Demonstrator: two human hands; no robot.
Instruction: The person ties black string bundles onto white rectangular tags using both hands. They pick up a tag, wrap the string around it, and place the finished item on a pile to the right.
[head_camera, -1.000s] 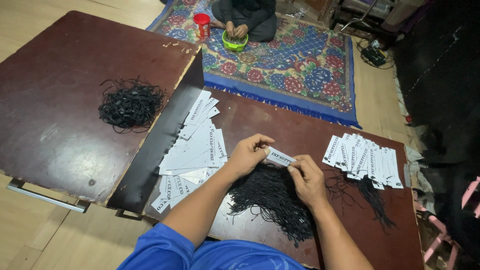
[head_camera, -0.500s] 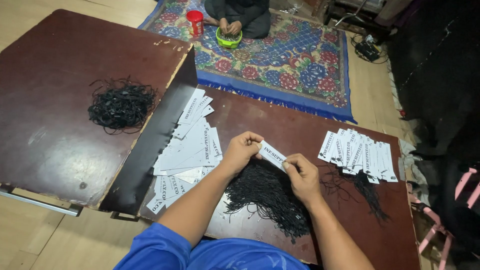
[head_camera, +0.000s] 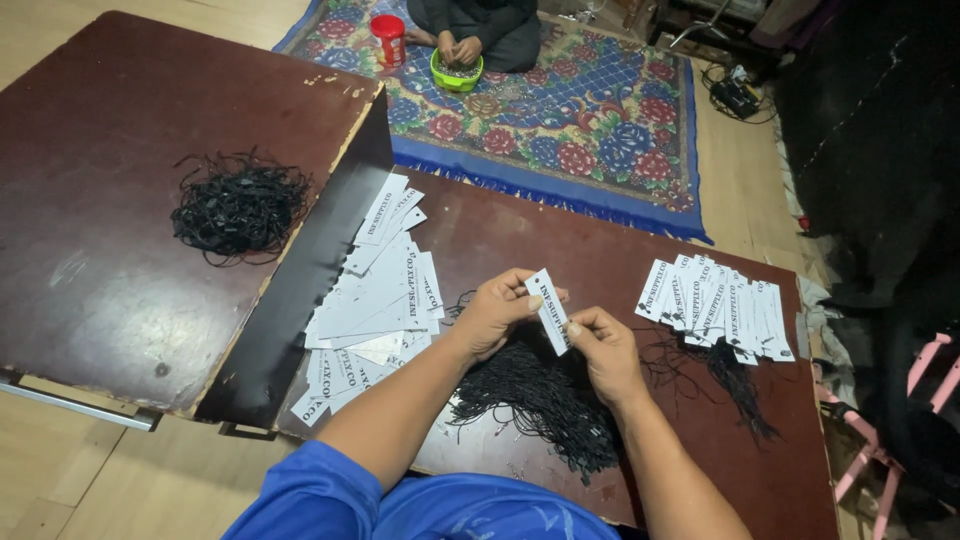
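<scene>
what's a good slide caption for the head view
Both hands hold a white paper tag above black strings on a dark table.

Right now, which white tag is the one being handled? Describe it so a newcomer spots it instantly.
Start at the lower dark-brown table, between the two spreads of white tags. Above the black string heap, the left hand and right hand pinch one white tag. It alone is lifted off the table, not lying in a pile.

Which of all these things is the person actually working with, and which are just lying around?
In use: white paper tag held by left hand and right hand; black strings; tag piles.
Lying about: red jar, green bowl, rug.
</scene>
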